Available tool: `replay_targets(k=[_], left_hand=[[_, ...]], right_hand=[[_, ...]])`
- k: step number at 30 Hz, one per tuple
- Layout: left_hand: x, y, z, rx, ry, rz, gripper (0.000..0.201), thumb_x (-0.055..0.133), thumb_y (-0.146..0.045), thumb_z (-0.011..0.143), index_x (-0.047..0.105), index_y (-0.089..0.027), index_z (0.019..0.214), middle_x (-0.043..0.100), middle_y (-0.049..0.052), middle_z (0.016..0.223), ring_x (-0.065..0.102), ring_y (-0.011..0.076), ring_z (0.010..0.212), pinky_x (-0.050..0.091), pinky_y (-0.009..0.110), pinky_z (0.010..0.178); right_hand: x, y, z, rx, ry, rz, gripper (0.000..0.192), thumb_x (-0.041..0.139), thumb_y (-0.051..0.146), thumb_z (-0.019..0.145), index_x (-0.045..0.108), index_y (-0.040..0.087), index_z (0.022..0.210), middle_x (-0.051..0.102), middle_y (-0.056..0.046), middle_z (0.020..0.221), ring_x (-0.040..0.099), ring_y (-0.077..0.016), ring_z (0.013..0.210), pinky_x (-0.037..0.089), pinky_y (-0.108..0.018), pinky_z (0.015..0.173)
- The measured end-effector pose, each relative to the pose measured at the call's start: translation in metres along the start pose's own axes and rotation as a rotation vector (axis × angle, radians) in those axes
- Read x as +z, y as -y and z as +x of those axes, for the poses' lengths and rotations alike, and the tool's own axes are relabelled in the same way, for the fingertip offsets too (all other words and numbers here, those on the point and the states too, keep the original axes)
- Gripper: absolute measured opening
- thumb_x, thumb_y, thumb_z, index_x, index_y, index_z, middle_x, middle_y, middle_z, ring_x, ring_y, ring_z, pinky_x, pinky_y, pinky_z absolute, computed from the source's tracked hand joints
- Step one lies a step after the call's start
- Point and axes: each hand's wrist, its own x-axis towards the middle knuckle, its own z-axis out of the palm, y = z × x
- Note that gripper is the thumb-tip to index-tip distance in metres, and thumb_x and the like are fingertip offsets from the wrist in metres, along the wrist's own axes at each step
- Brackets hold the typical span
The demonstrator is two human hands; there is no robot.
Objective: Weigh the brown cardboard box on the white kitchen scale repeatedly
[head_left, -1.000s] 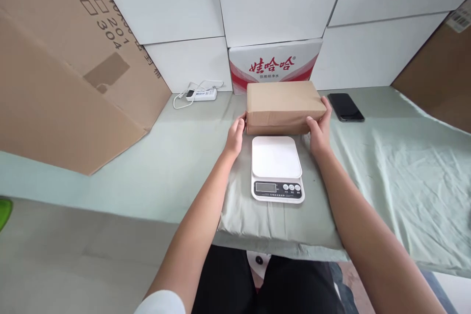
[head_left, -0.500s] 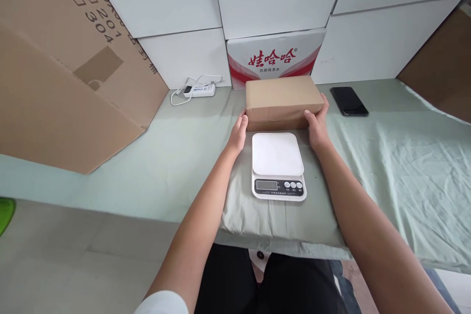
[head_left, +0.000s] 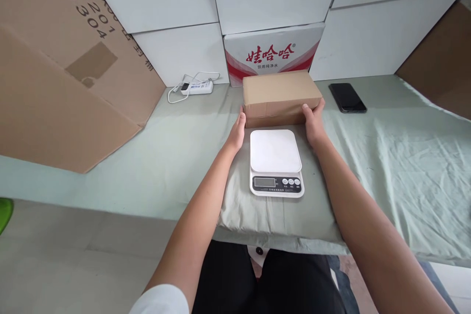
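The brown box (head_left: 281, 99) sat just behind the kitchen scale (head_left: 275, 159), in front of the red-lettered carton (head_left: 271, 54) at the back of the cloth-covered surface (head_left: 176, 157). The person's left hand (head_left: 237, 130) pressed against the box's left end, its thumb at the near corner and its other fingers partly hidden; the right hand (head_left: 314, 120) gripped the opposite end, its thumb on the front face, its fingers round the corner. Between them the hands held the box, though whether its underside touched the cloth could not be told. The scale's white platform was bare, and its display and three round buttons faced the person. To the right of the box lay a dark phone (head_left: 347, 97); to the left, a white power strip or similar device (head_left: 197, 88) with a loose cable.
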Motion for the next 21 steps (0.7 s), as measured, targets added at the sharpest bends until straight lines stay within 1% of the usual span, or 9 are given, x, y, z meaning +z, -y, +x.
replay_targets(k=[2, 4, 6, 8, 11, 14, 17, 19, 21], left_hand=[[0.001, -0.001, -0.001, 0.028, -0.037, 0.021, 0.095, 0.025, -0.087, 0.104, 0.030, -0.029, 0.179, 0.019, -0.002, 0.193, 0.015, 0.0260, 0.181, 0.013, 0.044, 0.148], [0.001, -0.002, -0.002, 0.040, -0.058, 0.036, 0.099, 0.025, -0.089, 0.102, 0.033, -0.027, 0.178, 0.023, 0.000, 0.192, 0.017, 0.0278, 0.181, 0.015, 0.043, 0.148], [0.001, -0.002, -0.002, 0.043, -0.047, 0.039, 0.102, 0.024, -0.092, 0.100, 0.037, -0.026, 0.177, 0.029, 0.001, 0.190, 0.019, 0.0291, 0.180, 0.018, 0.043, 0.147], [0.000, -0.002, -0.002, 0.055, -0.029, 0.033, 0.104, 0.023, -0.095, 0.098, 0.042, -0.027, 0.174, 0.033, 0.002, 0.189, 0.020, 0.0303, 0.180, 0.020, 0.044, 0.147], [-0.002, -0.004, -0.003, 0.121, -0.038, 0.012, 0.110, 0.028, -0.102, 0.091, 0.049, -0.030, 0.170, 0.039, 0.003, 0.187, 0.025, 0.0344, 0.179, 0.022, 0.047, 0.146], [-0.002, -0.013, -0.010, 0.239, -0.051, 0.001, 0.109, 0.038, -0.103, 0.088, 0.051, -0.032, 0.169, 0.045, 0.005, 0.184, 0.029, 0.0363, 0.178, 0.026, 0.050, 0.145], [0.000, -0.031, -0.030, 0.333, -0.045, 0.004, 0.107, 0.045, -0.101, 0.088, 0.049, -0.032, 0.170, 0.050, 0.008, 0.181, 0.033, 0.0369, 0.176, 0.033, 0.049, 0.142], [0.002, -0.042, -0.052, 0.373, -0.032, 0.006, 0.106, 0.046, -0.100, 0.090, 0.049, -0.031, 0.170, 0.049, 0.009, 0.181, 0.034, 0.0386, 0.175, 0.035, 0.050, 0.142], [0.002, -0.048, -0.077, 0.406, -0.017, 0.007, 0.103, 0.045, -0.097, 0.092, 0.050, -0.030, 0.170, 0.047, 0.009, 0.183, 0.032, 0.0393, 0.176, 0.035, 0.050, 0.142]], right_hand=[[-0.002, 0.000, -0.001, -0.015, 0.026, 0.031, 0.088, 0.058, 0.070, 0.086, 0.034, 0.025, 0.158, 0.046, -0.018, 0.177, 0.042, -0.0358, 0.170, 0.025, -0.062, 0.147], [-0.004, -0.001, -0.002, -0.034, 0.052, 0.062, 0.094, 0.057, 0.074, 0.085, 0.032, 0.027, 0.162, 0.041, -0.015, 0.181, 0.039, -0.0344, 0.172, 0.023, -0.060, 0.148], [-0.004, -0.001, -0.002, -0.051, 0.068, 0.063, 0.104, 0.059, 0.079, 0.083, 0.026, 0.029, 0.167, 0.033, -0.013, 0.186, 0.032, -0.0334, 0.176, 0.021, -0.058, 0.149], [-0.004, 0.001, -0.003, -0.079, 0.067, 0.037, 0.112, 0.061, 0.084, 0.081, 0.022, 0.029, 0.171, 0.030, -0.012, 0.188, 0.025, -0.0337, 0.178, 0.018, -0.057, 0.150], [-0.004, 0.011, -0.006, -0.165, 0.055, 0.002, 0.121, 0.062, 0.091, 0.078, 0.020, 0.028, 0.173, 0.033, -0.013, 0.185, 0.021, -0.0366, 0.179, 0.016, -0.059, 0.150], [-0.011, 0.032, -0.012, -0.263, 0.028, -0.022, 0.126, 0.059, 0.099, 0.076, 0.016, 0.034, 0.174, 0.030, -0.012, 0.185, 0.023, -0.0406, 0.177, 0.019, -0.067, 0.148], [-0.025, 0.055, -0.028, -0.337, -0.002, -0.035, 0.125, 0.060, 0.101, 0.076, 0.014, 0.039, 0.174, 0.025, -0.009, 0.186, 0.023, -0.0430, 0.177, 0.021, -0.070, 0.146], [-0.037, 0.067, -0.047, -0.364, -0.008, -0.029, 0.118, 0.062, 0.096, 0.080, 0.014, 0.042, 0.174, 0.025, -0.008, 0.186, 0.023, -0.0429, 0.177, 0.024, -0.069, 0.146], [-0.046, 0.072, -0.070, -0.367, 0.003, -0.021, 0.113, 0.064, 0.091, 0.084, 0.013, 0.046, 0.174, 0.026, -0.007, 0.185, 0.026, -0.0422, 0.177, 0.027, -0.069, 0.145]])
